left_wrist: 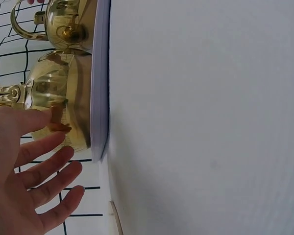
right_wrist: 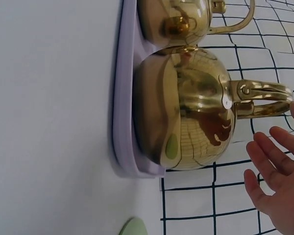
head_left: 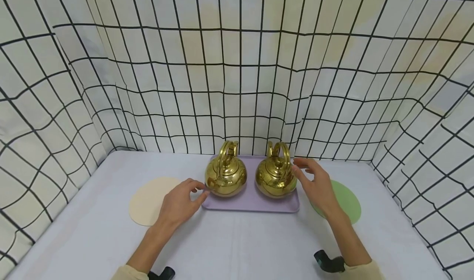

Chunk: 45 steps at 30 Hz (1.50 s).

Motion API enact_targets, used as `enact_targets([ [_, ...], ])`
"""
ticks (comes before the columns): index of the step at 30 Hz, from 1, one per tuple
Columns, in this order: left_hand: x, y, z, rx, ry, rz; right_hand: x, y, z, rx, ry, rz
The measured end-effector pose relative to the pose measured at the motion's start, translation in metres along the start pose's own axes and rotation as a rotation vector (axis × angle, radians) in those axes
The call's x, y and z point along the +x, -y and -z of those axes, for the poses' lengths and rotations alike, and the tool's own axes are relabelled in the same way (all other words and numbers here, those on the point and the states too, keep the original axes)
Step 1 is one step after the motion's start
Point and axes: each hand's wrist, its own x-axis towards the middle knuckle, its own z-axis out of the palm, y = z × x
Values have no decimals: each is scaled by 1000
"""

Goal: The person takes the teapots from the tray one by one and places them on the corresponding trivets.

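Two shiny brass teapots with arched top handles stand upright side by side on a lilac tray (head_left: pixel 249 205). Beside the left teapot (head_left: pixel 226 177) is my left hand (head_left: pixel 181 202), its fingers spread and loosely bent, thumb near the pot's lower side. In the left wrist view that hand (left_wrist: pixel 29 171) holds nothing, and its palm and fingers face the pot's belly. My right hand (head_left: pixel 314 185) is raised at the right side of the right teapot (head_left: pixel 275 177), fingertips close to the handle. The right wrist view shows the fingers (right_wrist: pixel 269 156) relaxed, apart from one another, near the handle (right_wrist: pixel 264 98).
A cream round mat (head_left: pixel 146 202) lies left of the tray, partly under my left hand in view. A green round mat (head_left: pixel 346 202) lies on the right, behind my right forearm. Black wire grid panels (head_left: pixel 240 93) enclose the white-covered table (head_left: pixel 237 247) at the back and sides.
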Motion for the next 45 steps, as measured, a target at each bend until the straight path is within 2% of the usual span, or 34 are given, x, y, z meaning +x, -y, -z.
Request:
enact_targets([
  [6,0,1,-3,-39,54,35,3,7,-1,42,19,-28],
  [13,0,1,-4,-49,102,53,7,13,-2,90,28,-2],
  [28,-1,3,-6,-61,123,83,12,22,-6,179,58,-37],
  [37,-2,6,-5,-62,152,103,14,22,-6,339,136,-190],
  [45,-3,10,-7,-70,158,91,16,20,-5,441,147,-234],
])
